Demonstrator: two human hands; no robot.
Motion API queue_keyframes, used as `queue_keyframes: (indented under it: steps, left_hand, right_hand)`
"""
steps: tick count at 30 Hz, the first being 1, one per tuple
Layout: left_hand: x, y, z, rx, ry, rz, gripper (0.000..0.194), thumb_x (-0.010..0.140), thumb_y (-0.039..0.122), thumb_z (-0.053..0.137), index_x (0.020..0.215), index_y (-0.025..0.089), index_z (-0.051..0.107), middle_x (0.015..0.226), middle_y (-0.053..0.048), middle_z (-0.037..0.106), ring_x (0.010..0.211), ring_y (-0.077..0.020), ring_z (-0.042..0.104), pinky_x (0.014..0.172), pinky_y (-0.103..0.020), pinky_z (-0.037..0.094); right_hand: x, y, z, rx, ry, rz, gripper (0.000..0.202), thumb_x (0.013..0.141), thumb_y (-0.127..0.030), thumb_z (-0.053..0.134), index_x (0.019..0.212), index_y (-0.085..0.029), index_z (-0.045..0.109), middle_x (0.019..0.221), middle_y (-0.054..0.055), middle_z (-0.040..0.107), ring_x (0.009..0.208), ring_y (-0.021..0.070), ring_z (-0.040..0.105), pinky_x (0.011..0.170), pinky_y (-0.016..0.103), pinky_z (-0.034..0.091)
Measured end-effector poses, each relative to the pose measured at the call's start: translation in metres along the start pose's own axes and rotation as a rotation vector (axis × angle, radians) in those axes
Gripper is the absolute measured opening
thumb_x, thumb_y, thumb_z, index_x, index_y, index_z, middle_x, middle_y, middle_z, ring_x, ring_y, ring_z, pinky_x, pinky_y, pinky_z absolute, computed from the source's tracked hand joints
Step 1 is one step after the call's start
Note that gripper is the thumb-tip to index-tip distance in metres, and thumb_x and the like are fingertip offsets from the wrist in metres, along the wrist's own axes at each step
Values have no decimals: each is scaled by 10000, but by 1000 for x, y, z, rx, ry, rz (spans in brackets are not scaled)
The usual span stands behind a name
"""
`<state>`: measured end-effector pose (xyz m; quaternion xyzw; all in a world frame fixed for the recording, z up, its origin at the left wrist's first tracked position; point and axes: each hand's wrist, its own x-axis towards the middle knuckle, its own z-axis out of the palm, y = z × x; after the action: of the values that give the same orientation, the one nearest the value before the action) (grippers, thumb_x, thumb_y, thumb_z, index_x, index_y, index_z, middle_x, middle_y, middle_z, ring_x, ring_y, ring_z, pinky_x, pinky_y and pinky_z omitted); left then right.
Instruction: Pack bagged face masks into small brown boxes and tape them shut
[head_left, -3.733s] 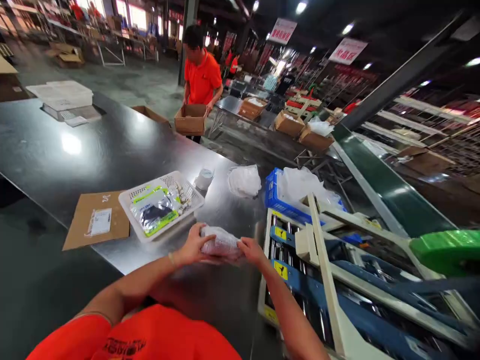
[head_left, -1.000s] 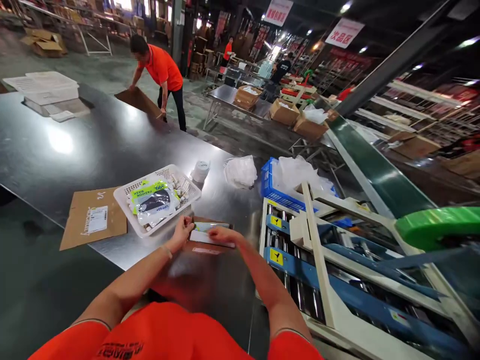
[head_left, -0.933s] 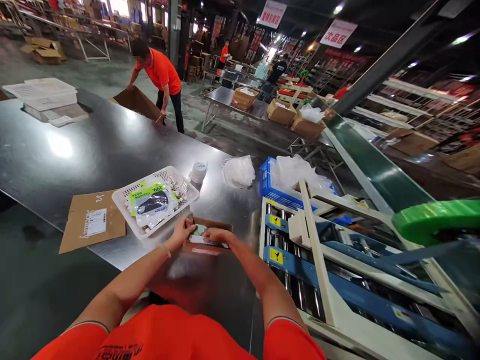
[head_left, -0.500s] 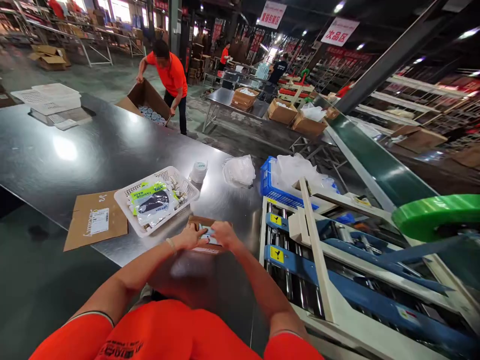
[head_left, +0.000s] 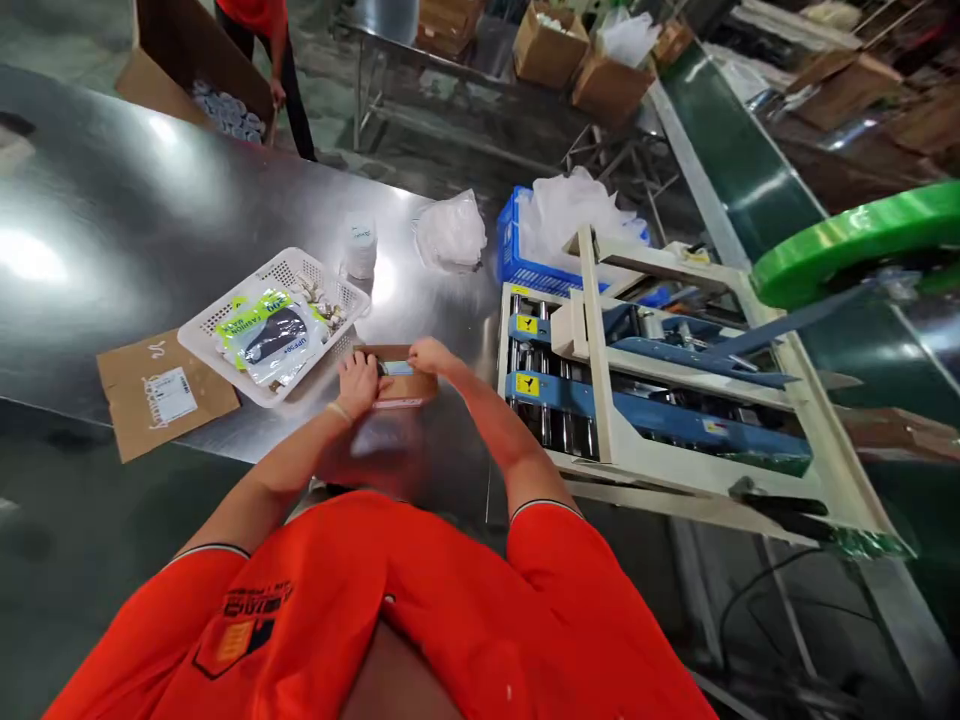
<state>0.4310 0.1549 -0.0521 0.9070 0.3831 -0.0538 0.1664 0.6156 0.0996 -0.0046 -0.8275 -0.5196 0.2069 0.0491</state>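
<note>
A small cardboard box [head_left: 409,388] lies on the metal table in front of me. Part of its top is covered by a brown flap, and a strip of something light blue [head_left: 397,368] shows in the gap. My left hand [head_left: 358,380] grips the box's left end, thumb over the top. At the far right corner my right hand [head_left: 430,356] is closed on the box's edge or flap; its fingertips are partly hidden. Left of the box stands a white perforated basket [head_left: 196,345] holding a packaged face mask [head_left: 274,335] and small loose pieces.
A flat cardboard sheet [head_left: 166,395] with a label lies beside the basket. Behind are a white-lidded tub [head_left: 361,248] and a clear plastic bag bundle [head_left: 451,232]. To the right stand a blue crate [head_left: 517,262] and a roller machine [head_left: 592,395]. A co-worker holds a large carton [head_left: 169,90].
My view has tilted downward. Both hands were close together over the light blue contents; now they are apart at the box's two ends, and a flap covers more of the contents.
</note>
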Motion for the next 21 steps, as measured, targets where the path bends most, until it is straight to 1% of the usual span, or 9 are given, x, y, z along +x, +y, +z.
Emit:
queue_keyframes:
  steps: [3,5,8,10,12,14,17,19,21]
  left_hand:
    - [-8,1,12,-19,162,-70,573,1069,544,683,1397,74,671,1560,-345,596,1465,-512,540,1265,-712,346]
    - [-11,-1,16,-66,192,-44,663,1038,538,730,1506,78,630,1639,-354,543,1546,-533,478,1298,-743,291]
    - [-12,-7,18,-72,200,48,829,1041,527,716,1696,73,489,1774,-344,408,1700,-534,291,1365,-764,153]
    - [-12,-11,17,-16,150,135,867,1054,558,666,1746,86,443,1817,-324,358,1741,-532,208,1374,-781,104]
    - [-11,-17,18,57,72,203,947,1010,619,688,1757,95,437,1822,-328,346,1743,-565,176,1364,-800,109]
    - [-9,-22,21,114,18,210,1092,894,626,810,1762,88,423,1805,-354,357,1725,-608,182,1355,-795,160]
    - [4,-20,25,163,2,225,1205,782,535,918,1748,28,407,1746,-384,427,1689,-606,282,1376,-712,227]
    - [24,-10,23,174,6,276,1182,805,528,906,1728,-19,408,1699,-385,478,1650,-569,368,1397,-648,234]
    - [55,10,19,175,0,335,1161,845,545,880,1704,-71,399,1678,-398,480,1626,-554,391,1405,-637,212]
  right_hand:
    - [5,4,-25,-68,140,-40,320,1116,-333,707,1321,-99,783,1351,185,800,1295,253,690,1081,327,489]
    - [-4,6,-23,-123,122,-150,485,1090,-405,752,1380,-18,712,1473,221,728,1364,214,639,1141,304,440]
    - [-30,10,12,-144,-41,-220,783,938,-511,903,1455,30,671,1598,292,629,1491,317,575,1219,387,432]
    - [-43,17,43,-139,-61,-201,1137,762,-508,1056,1680,-68,549,1803,308,403,1677,499,339,1315,563,376]
    - [-46,29,68,-131,-63,-213,1343,731,-513,1074,1818,-162,367,1905,253,186,1749,552,111,1375,666,262]
    - [-41,47,84,-105,-46,-258,1344,779,-534,1035,1850,-214,289,1924,214,134,1767,526,65,1396,662,228]
    - [-36,89,104,8,109,-225,1234,807,-522,1010,1812,-206,368,1882,234,268,1749,477,200,1391,609,284]
    - [-48,121,126,128,284,-20,1035,888,-472,946,1740,-148,455,1768,277,436,1671,454,365,1355,597,350]
    - [-72,148,156,221,398,290,744,1011,-399,810,1630,-90,538,1590,297,586,1530,432,515,1283,597,426]
